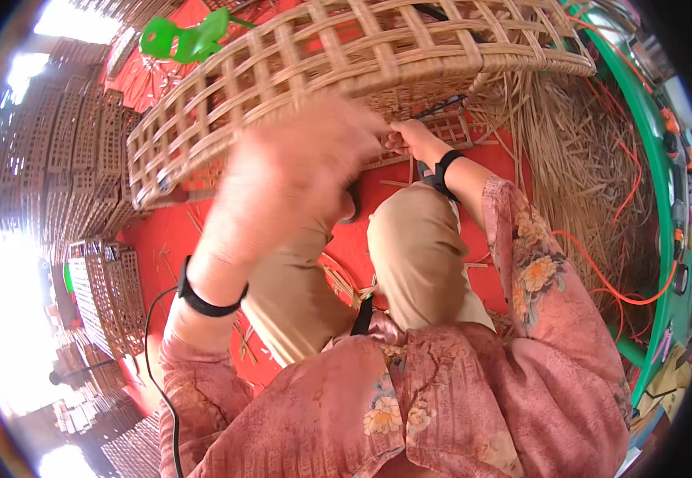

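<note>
A large wicker basket with an open lattice side lies tilted in front of my knees, across the upper view. My left hand is raised at the near edge of the basket, smeared by motion, so its fingers cannot be made out. Just to the right, my right hand is closed, fingers pinched together under the basket's near edge. What the pinch holds is too small to name. A thin dark rod-like thing shows beyond the right hand, against the weave.
Loose cane strips pile up at the right, beside a green table holding tools. An orange cable loops below its edge. Woven baskets are stacked at the left. A green plastic chair stands far left on the red floor.
</note>
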### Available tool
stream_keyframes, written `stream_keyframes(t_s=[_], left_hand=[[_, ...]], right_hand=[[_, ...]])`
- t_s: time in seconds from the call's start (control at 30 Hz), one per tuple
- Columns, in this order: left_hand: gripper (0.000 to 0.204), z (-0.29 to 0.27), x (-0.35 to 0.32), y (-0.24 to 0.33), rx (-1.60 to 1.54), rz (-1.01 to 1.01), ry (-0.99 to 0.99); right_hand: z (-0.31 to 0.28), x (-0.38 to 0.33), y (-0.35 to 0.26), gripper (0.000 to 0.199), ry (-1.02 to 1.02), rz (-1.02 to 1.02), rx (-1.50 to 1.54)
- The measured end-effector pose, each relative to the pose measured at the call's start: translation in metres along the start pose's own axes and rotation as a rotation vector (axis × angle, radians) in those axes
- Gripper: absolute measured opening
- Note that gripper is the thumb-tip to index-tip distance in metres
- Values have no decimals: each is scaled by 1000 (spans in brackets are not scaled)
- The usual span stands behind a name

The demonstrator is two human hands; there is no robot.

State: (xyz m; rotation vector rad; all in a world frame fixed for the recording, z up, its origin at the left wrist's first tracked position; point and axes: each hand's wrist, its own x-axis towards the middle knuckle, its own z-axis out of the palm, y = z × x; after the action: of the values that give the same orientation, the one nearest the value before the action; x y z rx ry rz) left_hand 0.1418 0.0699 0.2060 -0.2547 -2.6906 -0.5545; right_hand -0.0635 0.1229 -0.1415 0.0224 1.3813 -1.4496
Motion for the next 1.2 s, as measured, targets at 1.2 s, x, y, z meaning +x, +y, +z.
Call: stream_keyframes(t_s=[1.2], left_hand=[[57, -37, -1, -159, 659, -470, 94]], right_hand=[[43, -33, -52, 16, -157, -150, -425]])
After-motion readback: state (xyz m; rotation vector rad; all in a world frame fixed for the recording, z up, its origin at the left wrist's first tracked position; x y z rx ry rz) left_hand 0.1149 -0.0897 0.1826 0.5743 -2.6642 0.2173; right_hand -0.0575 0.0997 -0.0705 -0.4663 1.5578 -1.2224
